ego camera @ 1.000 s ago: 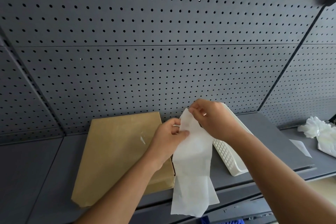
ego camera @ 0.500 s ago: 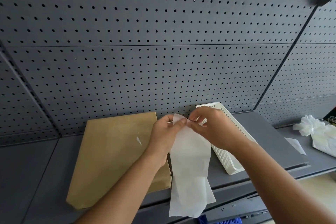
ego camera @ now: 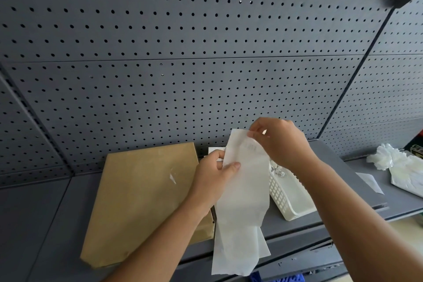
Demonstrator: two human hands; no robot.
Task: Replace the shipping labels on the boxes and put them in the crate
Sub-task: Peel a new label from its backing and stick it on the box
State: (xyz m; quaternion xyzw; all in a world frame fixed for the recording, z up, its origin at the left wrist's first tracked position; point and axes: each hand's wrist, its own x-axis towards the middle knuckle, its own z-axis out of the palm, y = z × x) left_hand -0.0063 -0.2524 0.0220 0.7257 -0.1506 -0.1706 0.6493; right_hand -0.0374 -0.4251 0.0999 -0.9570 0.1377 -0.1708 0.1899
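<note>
Peeling cleanly is the job, I judge: the left hand (ego camera: 212, 178) pinches the white label strip (ego camera: 242, 201) by its side edge while the right hand (ego camera: 281, 142), just above it, pinches the top corner, so a slow pull kept low across the sheet should keep the label uncreased. The flat brown box (ego camera: 146, 197) lies just left of the left hand; the white crate (ego camera: 290, 199) sits under the right wrist, largely covered. Whether label and backing have parted is hard to tell, and the print shows only faintly.
</note>
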